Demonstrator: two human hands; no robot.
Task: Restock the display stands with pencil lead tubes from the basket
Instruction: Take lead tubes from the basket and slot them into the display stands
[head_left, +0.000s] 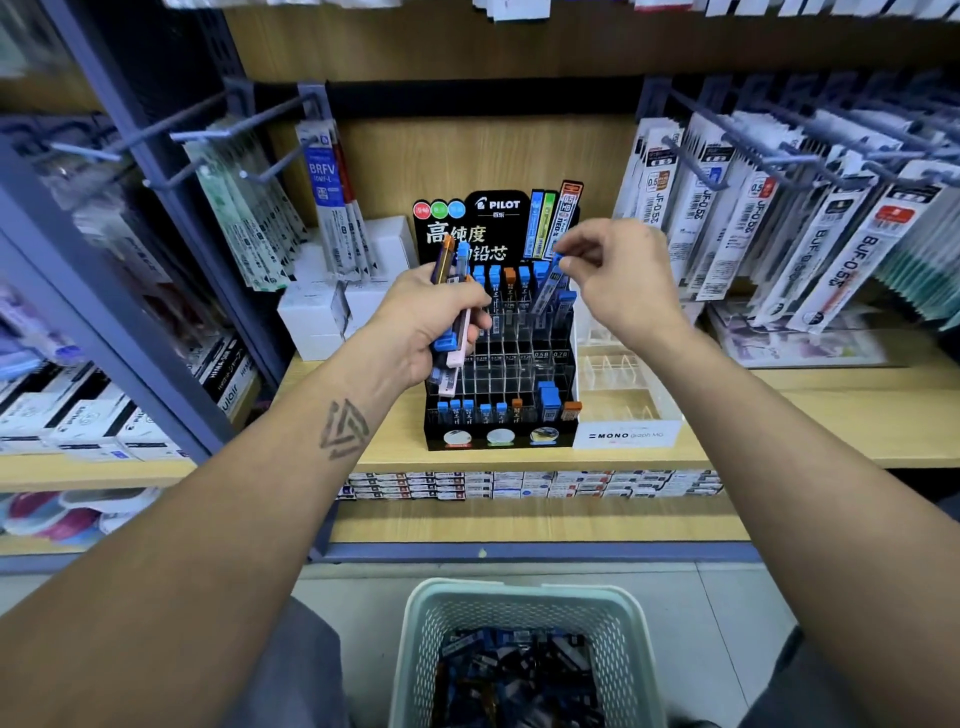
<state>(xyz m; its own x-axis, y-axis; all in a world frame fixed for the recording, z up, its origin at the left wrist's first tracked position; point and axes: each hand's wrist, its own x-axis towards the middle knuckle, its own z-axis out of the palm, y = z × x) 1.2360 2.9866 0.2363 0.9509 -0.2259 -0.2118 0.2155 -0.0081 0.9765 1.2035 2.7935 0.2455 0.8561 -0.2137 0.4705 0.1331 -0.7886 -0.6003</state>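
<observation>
A black tiered display stand (501, 426) with clear slots sits on the wooden shelf at centre. Blue- and orange-capped lead tubes fill its top row and front row; the middle rows look mostly bare. My left hand (431, 322) grips a bundle of several lead tubes (453, 291) in front of the stand's left side. My right hand (618, 280) pinches the blue cap of a single lead tube (551, 283), tilted over the top row at the right. A pale green basket (519, 603) with many tubes stands on the floor below.
A clear acrylic stand labelled MONO (626, 410) stands right of the black one. White boxes (317, 322) are stacked to its left. Hanging refill packs on metal hooks (779, 218) crowd both sides. Small boxes line the lower shelf (530, 483).
</observation>
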